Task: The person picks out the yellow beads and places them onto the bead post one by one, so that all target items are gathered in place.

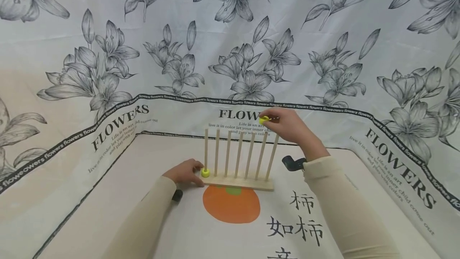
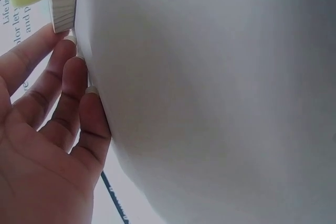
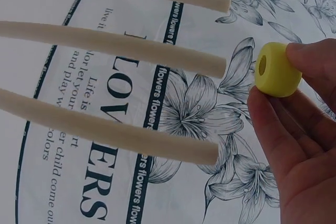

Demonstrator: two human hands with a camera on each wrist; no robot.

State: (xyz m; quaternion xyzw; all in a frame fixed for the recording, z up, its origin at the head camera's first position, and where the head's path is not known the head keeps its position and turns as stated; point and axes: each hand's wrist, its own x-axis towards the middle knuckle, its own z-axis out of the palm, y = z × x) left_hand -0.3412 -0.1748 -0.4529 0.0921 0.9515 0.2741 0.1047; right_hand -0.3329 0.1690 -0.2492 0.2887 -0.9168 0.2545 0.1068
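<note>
A wooden peg rack (image 1: 237, 183) with several upright pegs stands on the table. Around the foot of its leftmost peg sits a yellow bead (image 1: 205, 173). My left hand (image 1: 185, 172) holds the left end of the rack's base, thumb in front and fingers behind. In the left wrist view the fingertips (image 2: 68, 40) lie at the base's end (image 2: 64, 3). Above the peg tops on the right, my right hand (image 1: 284, 122) pinches a second yellow bead (image 1: 264, 119) between thumb and fingers. In the right wrist view this bead (image 3: 278, 70) shows its hole, facing the peg tips, apart from them.
The white tablecloth carries a printed orange persimmon (image 1: 231, 205) and black characters (image 1: 294, 227) in front of the rack. Behind and at both sides hangs a flower-printed cloth (image 1: 179, 63). A black strap device (image 1: 292, 163) shows at the right wrist.
</note>
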